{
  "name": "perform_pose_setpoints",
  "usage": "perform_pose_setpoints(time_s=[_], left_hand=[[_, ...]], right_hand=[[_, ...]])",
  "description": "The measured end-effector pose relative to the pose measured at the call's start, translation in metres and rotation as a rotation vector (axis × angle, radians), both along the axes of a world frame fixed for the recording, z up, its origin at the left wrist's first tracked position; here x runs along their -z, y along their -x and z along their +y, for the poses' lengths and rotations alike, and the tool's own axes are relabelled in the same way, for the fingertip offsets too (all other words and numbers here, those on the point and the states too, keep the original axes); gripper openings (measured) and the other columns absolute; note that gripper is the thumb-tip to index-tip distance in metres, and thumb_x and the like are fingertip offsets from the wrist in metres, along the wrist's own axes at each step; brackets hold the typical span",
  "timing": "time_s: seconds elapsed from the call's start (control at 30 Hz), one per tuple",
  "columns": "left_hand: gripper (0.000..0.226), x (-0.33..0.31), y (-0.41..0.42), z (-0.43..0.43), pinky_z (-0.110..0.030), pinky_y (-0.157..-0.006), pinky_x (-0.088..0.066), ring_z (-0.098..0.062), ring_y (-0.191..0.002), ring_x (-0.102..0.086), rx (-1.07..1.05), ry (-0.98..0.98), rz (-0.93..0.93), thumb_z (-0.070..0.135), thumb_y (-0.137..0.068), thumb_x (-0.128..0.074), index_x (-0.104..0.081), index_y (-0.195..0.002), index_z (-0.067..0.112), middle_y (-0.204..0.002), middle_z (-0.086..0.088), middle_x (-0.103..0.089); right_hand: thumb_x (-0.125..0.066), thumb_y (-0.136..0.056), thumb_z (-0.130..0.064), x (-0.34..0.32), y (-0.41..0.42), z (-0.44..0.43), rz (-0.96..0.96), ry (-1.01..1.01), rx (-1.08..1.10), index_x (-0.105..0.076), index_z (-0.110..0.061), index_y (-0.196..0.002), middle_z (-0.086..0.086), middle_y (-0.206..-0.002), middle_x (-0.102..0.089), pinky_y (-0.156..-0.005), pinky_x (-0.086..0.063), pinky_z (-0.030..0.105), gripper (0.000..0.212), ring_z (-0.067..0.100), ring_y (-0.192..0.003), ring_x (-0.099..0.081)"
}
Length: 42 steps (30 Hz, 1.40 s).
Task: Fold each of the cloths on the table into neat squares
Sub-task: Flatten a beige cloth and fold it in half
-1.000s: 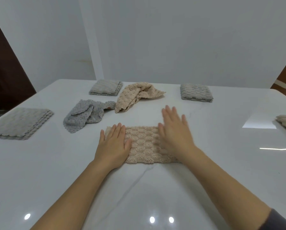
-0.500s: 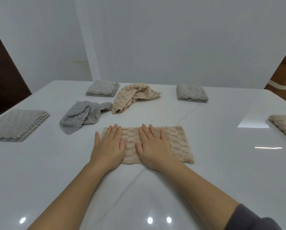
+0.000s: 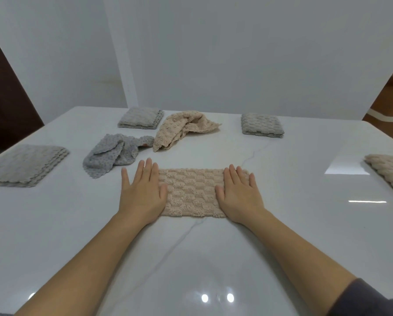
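1. Head view, main thing: the tan strip (image 3: 191,192) lies flat on the surface (image 3: 191,258), right in front of the person. It is long side-to-side & short front-to-back.
2. Head view, hands: the left hand (image 3: 143,192) lies flat on the strip's left end, fingers straight, holding nothing. The right hand (image 3: 238,197) lies flat on the right end, same way. Bare strip shows btwn them. Each hand is nearest its own end. The strip's left edge is hidden under the hand.
3. Next move (my guess): to get a square, one end must go over the other, so the fold runs across the short way. One hand lifts its end, the other pins.
4. Not folded yet: a grey heap (image 3: 113,156) just behind the left hand, and a tan heap (image 3: 181,128) just beside it, farther back. Can't tell if they touch.
5. Prob. done: a grey stack (image 3: 24,165) far left, a back-left grey square (image 3: 140,118), a back-right grey square (image 3: 261,124), and a tan square (image 3: 389,172) at the right edge, cut off.
6. In the way: the grey heap is near the left fingertips, so lifting that end could bump it. The right side has more room.
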<state>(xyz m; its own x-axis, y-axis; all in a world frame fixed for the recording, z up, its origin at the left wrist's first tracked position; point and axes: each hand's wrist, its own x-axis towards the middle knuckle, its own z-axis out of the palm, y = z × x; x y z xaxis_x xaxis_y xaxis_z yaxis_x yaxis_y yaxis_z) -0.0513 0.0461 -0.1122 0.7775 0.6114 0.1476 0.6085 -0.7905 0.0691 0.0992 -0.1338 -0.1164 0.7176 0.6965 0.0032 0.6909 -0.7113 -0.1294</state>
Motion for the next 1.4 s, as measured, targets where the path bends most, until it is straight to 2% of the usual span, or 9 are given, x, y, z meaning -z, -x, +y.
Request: perform_pose_setpoints(time_s=[0.13,0.33,0.43,0.57,0.73,0.87,0.97,1.1,1.4], left_hand=[[0.058,-0.023,-0.031,-0.025,-0.056,-0.118,0.005,-0.021,-0.15,-0.003,0.052,-0.071,-0.231,0.035,-0.098,-0.024,-0.019,-0.152,0.015,-0.162,-0.007,-0.012],[0.061,-0.01,-0.072,-0.068,-0.06,-0.117,-0.001,-0.023,-0.148,-0.017,0.2,-0.075,-0.174,0.036,-0.093,-0.012,-0.035,-0.146,0.015,-0.157,-0.008,-0.029],[0.055,0.001,-0.06,-0.052,-0.058,-0.117,0.002,-0.022,-0.149,-0.013,0.139,-0.032,-0.178,0.036,-0.096,-0.017,-0.036,-0.145,0.017,-0.158,-0.006,-0.025],[0.055,0.006,-0.04,-0.019,-0.061,-0.117,-0.002,-0.021,-0.148,-0.016,0.063,0.001,-0.145,0.038,-0.096,-0.016,-0.039,-0.142,0.019,-0.156,-0.004,-0.03],[0.052,0.009,-0.012,0.017,-0.062,-0.115,0.001,-0.022,-0.149,-0.01,-0.039,0.06,-0.084,0.038,-0.099,-0.019,-0.035,-0.145,0.02,-0.157,-0.002,-0.026],[0.054,0.01,-0.009,0.02,-0.062,-0.115,0.003,-0.019,-0.15,-0.004,-0.036,0.083,-0.075,0.038,-0.1,-0.018,-0.03,-0.149,0.021,-0.16,-0.002,-0.02],[0.054,0.012,-0.01,0.021,-0.062,-0.115,0.003,-0.018,-0.15,-0.003,-0.038,0.103,-0.084,0.038,-0.1,-0.018,-0.03,-0.149,0.021,-0.161,-0.001,-0.019],[0.053,0.012,-0.009,0.02,-0.061,-0.115,0.004,-0.017,-0.15,-0.003,-0.053,0.117,-0.092,0.036,-0.099,-0.019,-0.029,-0.149,0.022,-0.161,-0.001,-0.019],[0.053,0.012,-0.008,0.021,-0.062,-0.116,0.004,-0.018,-0.15,-0.004,-0.034,0.115,-0.073,0.032,-0.099,-0.02,-0.027,-0.15,0.02,-0.159,0.0,-0.021]], right_hand=[[-0.016,-0.102,-0.043,0.0,0.001,0.001,-0.015,0.011,0.007,-0.005,-0.008,-0.156,0.007,-0.164,0.0,-0.121,0.004,0.047,0.065,0.022,-0.151,0.004],[-0.017,-0.102,-0.043,0.0,0.001,0.0,-0.006,-0.01,0.012,-0.007,-0.008,-0.156,0.007,-0.164,-0.001,-0.121,0.003,0.048,0.065,0.021,-0.151,0.004],[-0.017,-0.102,-0.044,0.0,0.0,-0.001,0.003,-0.01,0.006,-0.005,-0.009,-0.156,0.006,-0.164,0.0,-0.121,0.004,0.048,0.065,0.021,-0.151,0.005],[-0.015,-0.102,-0.044,-0.001,0.0,-0.002,0.009,-0.003,0.003,-0.004,-0.01,-0.156,0.005,-0.164,0.002,-0.121,0.005,0.048,0.065,0.02,-0.151,0.006],[-0.015,-0.102,-0.045,-0.003,-0.001,-0.001,0.024,0.023,0.003,-0.003,-0.01,-0.156,0.005,-0.164,0.002,-0.12,0.005,0.049,0.065,0.021,-0.151,0.007],[-0.015,-0.101,-0.046,-0.014,0.006,0.014,-0.016,-0.028,0.02,-0.006,-0.009,-0.156,0.01,-0.164,0.002,-0.119,0.008,0.053,0.067,0.025,-0.15,0.009],[-0.013,-0.101,-0.046,-0.022,0.026,0.047,-0.075,-0.096,-0.059,-0.004,-0.009,-0.156,0.011,-0.163,0.004,-0.119,0.009,0.054,0.067,0.026,-0.15,0.011],[-0.015,-0.101,-0.045,-0.007,0.046,0.076,-0.042,-0.09,-0.127,-0.008,-0.009,-0.156,0.012,-0.164,0.0,-0.118,0.008,0.054,0.066,0.026,-0.15,0.009],[-0.014,-0.101,-0.047,0.001,0.0,0.011,-0.022,-0.042,0.0,-0.006,-0.014,-0.156,0.01,-0.164,0.0,-0.119,0.006,0.052,0.065,0.025,-0.15,0.007]])
